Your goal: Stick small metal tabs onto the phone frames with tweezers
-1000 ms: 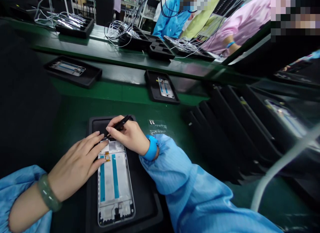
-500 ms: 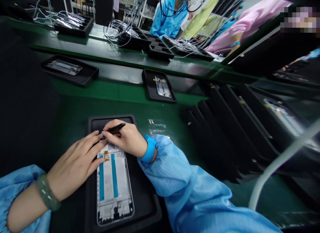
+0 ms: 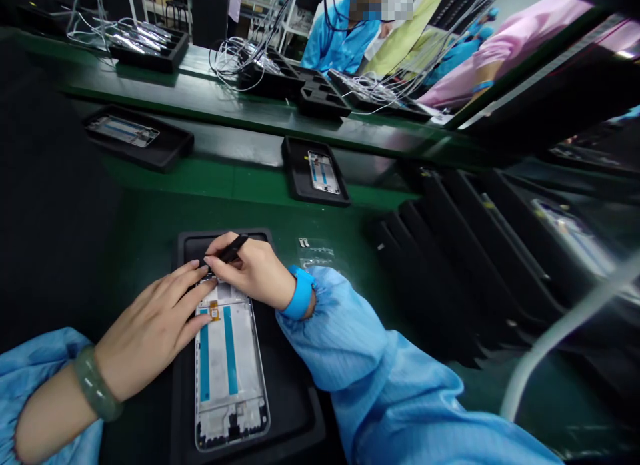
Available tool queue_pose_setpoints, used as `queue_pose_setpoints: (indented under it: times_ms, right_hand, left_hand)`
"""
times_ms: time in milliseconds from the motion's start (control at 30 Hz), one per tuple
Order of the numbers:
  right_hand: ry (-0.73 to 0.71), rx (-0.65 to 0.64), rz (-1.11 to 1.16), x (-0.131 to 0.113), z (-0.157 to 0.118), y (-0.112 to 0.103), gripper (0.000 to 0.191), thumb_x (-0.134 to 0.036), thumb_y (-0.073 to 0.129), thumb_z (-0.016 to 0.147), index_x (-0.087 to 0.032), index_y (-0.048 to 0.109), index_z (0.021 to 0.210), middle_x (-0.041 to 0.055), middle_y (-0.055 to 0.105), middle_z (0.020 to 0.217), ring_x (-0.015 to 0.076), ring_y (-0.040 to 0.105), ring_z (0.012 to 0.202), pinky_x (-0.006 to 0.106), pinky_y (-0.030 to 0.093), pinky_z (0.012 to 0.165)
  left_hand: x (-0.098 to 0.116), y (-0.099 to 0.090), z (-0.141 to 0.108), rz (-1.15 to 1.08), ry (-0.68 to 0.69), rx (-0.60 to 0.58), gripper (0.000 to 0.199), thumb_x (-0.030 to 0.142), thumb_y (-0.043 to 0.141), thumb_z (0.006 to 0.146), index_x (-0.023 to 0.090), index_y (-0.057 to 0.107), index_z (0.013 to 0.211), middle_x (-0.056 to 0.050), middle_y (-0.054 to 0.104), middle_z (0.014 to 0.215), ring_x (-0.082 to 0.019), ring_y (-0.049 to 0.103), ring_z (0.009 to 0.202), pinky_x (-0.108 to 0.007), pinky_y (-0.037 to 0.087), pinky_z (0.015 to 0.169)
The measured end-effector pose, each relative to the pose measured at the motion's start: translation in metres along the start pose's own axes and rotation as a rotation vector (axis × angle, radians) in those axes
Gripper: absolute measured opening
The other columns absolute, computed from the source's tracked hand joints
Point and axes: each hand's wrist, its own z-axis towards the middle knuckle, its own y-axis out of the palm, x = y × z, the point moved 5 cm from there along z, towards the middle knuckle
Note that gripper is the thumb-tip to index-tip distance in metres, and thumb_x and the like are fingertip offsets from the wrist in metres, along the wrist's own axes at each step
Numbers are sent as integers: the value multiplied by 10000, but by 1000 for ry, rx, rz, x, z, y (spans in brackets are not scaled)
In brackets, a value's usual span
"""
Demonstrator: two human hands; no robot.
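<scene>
A phone frame (image 3: 245, 365) with two blue strips and a small orange flex cable (image 3: 215, 311) lies in a black foam tray (image 3: 295, 392). My left hand (image 3: 150, 325) rests on the frame's upper left with its fingers stretched out. Pinched in my right hand (image 3: 255, 272) is a slim black pen-like tool (image 3: 234, 248), tilted over the top end of the frame. Its tip is hidden behind the fingers, so I cannot tell exactly what it touches.
Two more trays, a left one (image 3: 170, 152) and a middle one (image 3: 295, 178), hold phone frames behind. Black trays (image 3: 450, 265) stack at the right beside a pale cable (image 3: 555, 338). Clear film (image 3: 317, 253) lies right of my tray. Co-workers stand beyond the conveyor.
The black tool has tipped slightly, its upper end now lower-left and nearer my knuckles. My left hand stays on the frame. The view has shifted a little.
</scene>
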Motion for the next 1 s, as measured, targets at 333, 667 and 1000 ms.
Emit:
queue_pose_setpoints:
  times_ms: [333, 667, 1000]
  right_hand:
    - [10, 47, 19, 2, 2, -6, 76, -218, 534, 821, -156, 570, 844, -2, 620, 770, 83, 585, 677, 180, 468, 646]
    - [-69, 44, -48, -4, 0, -5, 70, -204, 510, 835, -155, 558, 849, -7, 604, 739, 83, 574, 650, 180, 458, 635]
    - [-155, -11, -184, -9, -2, -1, 115, -212, 482, 854, -159, 549, 931, 22, 627, 831, 104, 597, 745, 208, 476, 706]
  left_hand:
    - [3, -3, 2, 78, 50, 11, 460, 434, 377, 898, 210, 410, 1298, -73, 447, 1357, -214, 370, 1276, -405, 414, 982]
    - [4, -4, 2, 135, 65, 22, 453, 429, 370, 899, 206, 423, 1290, -70, 461, 1347, -214, 381, 1268, -398, 407, 977]
    - [4, -5, 2, 149, 66, 31, 439, 413, 378, 897, 213, 433, 1284, -57, 474, 1341, -212, 403, 1255, -409, 396, 986]
